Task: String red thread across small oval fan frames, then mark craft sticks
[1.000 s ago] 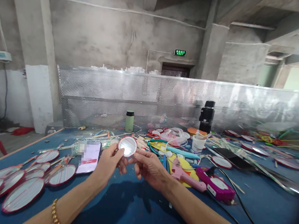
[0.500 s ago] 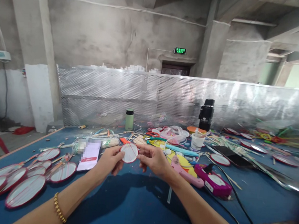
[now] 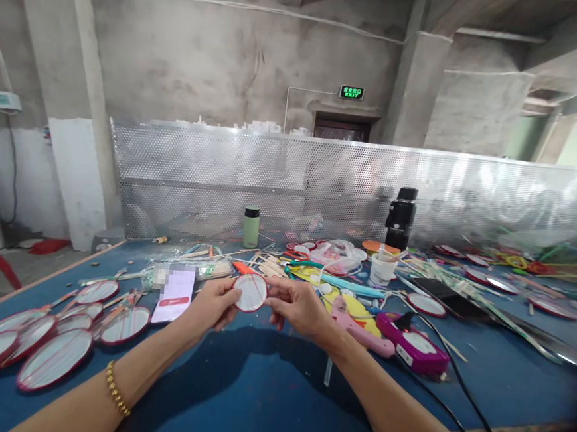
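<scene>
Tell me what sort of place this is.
Probably a handicraft workshop: the left hand holds a red-rimmed disc, similar discs lie overlapping nearby, and a pink glue gun lies to the right.

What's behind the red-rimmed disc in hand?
An orange piece pokes out above the red-rimmed disc; wooden sticks lie beyond, to the right. Whatever the disc itself covers can't be seen.

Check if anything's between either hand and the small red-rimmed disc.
Nothing visible. The left hand grips the disc by its left edge, thumb over the front. The right hand has its fingertips at the right edge; firm grip unclear. The orange object lies beyond the disc.
</scene>
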`<state>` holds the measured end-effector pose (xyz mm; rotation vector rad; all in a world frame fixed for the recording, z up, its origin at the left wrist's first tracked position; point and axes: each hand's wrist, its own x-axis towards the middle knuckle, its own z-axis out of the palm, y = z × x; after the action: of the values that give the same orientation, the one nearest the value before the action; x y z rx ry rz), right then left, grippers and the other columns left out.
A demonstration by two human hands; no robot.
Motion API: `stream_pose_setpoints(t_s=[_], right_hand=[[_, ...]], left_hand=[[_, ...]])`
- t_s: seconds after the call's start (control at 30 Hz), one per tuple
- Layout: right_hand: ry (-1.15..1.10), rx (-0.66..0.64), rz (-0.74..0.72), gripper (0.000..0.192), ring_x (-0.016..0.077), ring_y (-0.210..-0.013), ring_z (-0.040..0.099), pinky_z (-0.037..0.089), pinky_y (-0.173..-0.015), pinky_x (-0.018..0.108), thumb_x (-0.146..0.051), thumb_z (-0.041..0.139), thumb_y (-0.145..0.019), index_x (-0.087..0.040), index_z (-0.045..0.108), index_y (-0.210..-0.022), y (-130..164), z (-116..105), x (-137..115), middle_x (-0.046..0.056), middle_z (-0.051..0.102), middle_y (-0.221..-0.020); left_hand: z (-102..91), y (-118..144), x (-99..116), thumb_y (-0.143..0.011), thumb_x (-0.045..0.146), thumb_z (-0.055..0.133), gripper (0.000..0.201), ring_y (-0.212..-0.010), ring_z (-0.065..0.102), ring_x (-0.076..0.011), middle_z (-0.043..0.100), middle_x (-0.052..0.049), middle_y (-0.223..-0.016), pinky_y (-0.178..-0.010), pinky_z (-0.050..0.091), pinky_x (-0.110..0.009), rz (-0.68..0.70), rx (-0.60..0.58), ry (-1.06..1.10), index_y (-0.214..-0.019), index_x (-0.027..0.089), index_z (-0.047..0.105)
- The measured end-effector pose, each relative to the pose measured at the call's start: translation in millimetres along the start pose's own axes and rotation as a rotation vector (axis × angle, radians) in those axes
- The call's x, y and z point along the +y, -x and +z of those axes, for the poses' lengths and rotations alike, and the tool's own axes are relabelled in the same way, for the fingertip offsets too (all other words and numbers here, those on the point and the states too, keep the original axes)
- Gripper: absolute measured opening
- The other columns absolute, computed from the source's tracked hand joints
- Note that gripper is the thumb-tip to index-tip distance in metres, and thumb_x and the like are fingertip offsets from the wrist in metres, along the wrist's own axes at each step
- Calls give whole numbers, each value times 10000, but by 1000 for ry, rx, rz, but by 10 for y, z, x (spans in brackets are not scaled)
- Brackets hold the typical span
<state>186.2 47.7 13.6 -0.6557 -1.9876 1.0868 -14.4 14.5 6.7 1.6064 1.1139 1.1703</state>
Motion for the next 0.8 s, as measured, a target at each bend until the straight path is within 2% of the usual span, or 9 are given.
stream_pose_setpoints(t_s=[0.43, 0.8], right_hand=[[8, -14, 1, 499, 121, -486, 624, 536, -459, 207, -324, 621, -815, -129, 657, -1273, 7, -23, -36, -3, 637, -594], [21, -35, -17, 518, 109, -517, 615, 540, -480, 211, -349, 681, -801, -159, 653, -1282, 22, -21, -83, 27, 690, -740]], left_hand=[[-4, 15, 14, -817, 455, 551, 298, -276, 285, -39, 453, 80, -403, -330, 157, -180, -18, -18, -15, -753, 164, 545], [-5, 12, 22, -819, 443, 559, 290, -282, 280, -40, 440, 82, -397, -335, 155, -182, -30, -25, -3, -754, 161, 545]])
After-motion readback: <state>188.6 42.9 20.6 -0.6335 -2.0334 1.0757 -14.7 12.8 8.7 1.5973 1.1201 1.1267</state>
